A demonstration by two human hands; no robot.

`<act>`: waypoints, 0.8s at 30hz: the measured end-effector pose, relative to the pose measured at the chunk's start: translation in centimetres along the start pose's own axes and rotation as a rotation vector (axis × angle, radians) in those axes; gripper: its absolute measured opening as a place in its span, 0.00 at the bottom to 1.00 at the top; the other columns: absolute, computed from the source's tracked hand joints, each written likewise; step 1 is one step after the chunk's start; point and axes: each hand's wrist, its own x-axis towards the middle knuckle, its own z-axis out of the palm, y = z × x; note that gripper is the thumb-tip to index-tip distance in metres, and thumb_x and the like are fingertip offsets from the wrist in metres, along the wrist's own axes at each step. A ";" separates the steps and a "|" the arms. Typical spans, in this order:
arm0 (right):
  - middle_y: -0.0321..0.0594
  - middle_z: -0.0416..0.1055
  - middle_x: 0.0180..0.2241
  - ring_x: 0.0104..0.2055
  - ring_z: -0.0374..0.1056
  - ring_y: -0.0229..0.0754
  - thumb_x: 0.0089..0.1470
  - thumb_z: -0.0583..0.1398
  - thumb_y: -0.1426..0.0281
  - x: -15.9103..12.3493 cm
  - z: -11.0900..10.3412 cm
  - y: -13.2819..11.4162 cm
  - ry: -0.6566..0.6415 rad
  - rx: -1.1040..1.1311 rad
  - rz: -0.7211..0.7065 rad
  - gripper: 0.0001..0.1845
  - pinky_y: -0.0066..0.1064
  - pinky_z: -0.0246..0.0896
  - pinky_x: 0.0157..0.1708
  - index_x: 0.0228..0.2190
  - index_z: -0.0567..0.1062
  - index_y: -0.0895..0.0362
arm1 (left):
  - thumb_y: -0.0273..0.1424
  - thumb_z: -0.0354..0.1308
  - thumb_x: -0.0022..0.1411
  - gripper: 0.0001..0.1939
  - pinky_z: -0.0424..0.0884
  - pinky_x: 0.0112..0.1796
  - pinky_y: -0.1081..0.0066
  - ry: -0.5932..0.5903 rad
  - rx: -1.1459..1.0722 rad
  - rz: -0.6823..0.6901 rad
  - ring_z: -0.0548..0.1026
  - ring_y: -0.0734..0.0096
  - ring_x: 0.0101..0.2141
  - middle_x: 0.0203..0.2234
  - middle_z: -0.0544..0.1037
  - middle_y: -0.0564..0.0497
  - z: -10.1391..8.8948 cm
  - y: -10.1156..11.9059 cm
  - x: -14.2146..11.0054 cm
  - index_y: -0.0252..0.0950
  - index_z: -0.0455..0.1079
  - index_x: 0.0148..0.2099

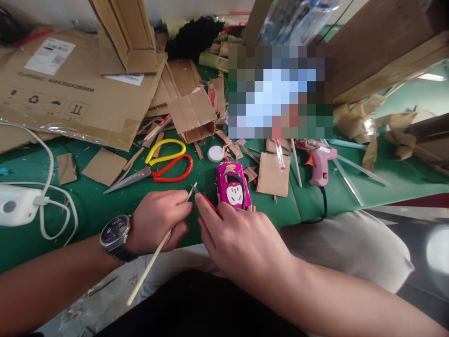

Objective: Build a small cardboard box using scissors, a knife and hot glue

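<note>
My left hand point(159, 217), closed, grips a thin wooden stick point(149, 271) that slants from lower left up to the fingertips. My right hand point(242, 234) is closed round a small red-handled knife point(207, 202). Its short blade meets or nearly meets the stick's upper end; exact contact is too small to tell. Just beyond my right hand lies a magenta power socket block point(231, 180) with a white outlet face. Scissors point(154, 173) with one yellow and one red handle loop rest above my left hand, blades pointing left.
Cardboard sheets point(70, 98) and a small cardboard box point(192, 114) lie at the back left. A pink glue gun point(320, 164) stands at right with its black cord. A white charger point(17, 206) with cable sits at far left. Cardboard scraps point(105, 166) litter the green table.
</note>
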 end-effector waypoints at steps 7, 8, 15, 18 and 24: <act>0.45 0.81 0.30 0.20 0.76 0.46 0.69 0.65 0.67 0.8 -0.5 -0.1 -0.078 -0.004 0.036 0.29 0.39 0.30 0.21 0.68 0.79 0.59 | 0.25 0.49 0.65 0.11 0.61 0.26 0.62 -0.025 0.014 0.015 0.66 0.66 0.24 0.24 0.68 0.52 -0.3 0.1 0.2 0.42 0.60 0.29; 0.45 0.81 0.30 0.21 0.76 0.46 0.69 0.65 0.68 0.8 -0.6 -0.1 -0.083 -0.003 0.034 0.29 0.39 0.31 0.21 0.68 0.78 0.59 | 0.25 0.49 0.64 0.11 0.61 0.26 0.62 -0.022 0.015 0.012 0.66 0.66 0.24 0.24 0.68 0.52 -0.3 0.1 0.2 0.42 0.60 0.29; 0.44 0.80 0.28 0.22 0.77 0.45 0.69 0.63 0.69 0.8 -0.5 -0.2 -0.102 -0.002 0.022 0.30 0.38 0.36 0.19 0.69 0.77 0.60 | 0.25 0.49 0.65 0.11 0.60 0.26 0.63 -0.029 0.011 -0.009 0.65 0.66 0.24 0.24 0.68 0.52 -0.4 0.1 0.1 0.42 0.59 0.30; 0.44 0.80 0.28 0.21 0.75 0.45 0.69 0.63 0.70 0.8 -0.4 -0.2 -0.089 -0.009 0.022 0.30 0.39 0.34 0.19 0.69 0.77 0.60 | 0.26 0.49 0.66 0.11 0.60 0.25 0.63 -0.019 0.003 0.002 0.65 0.66 0.24 0.23 0.68 0.52 -0.4 0.0 0.2 0.42 0.59 0.29; 0.45 0.80 0.29 0.22 0.75 0.44 0.70 0.61 0.71 0.8 -0.4 -0.4 -0.081 -0.005 0.021 0.29 0.38 0.33 0.20 0.69 0.77 0.61 | 0.27 0.48 0.68 0.12 0.62 0.26 0.63 -0.025 -0.005 0.007 0.66 0.66 0.24 0.24 0.68 0.52 -0.2 -0.2 0.0 0.43 0.59 0.30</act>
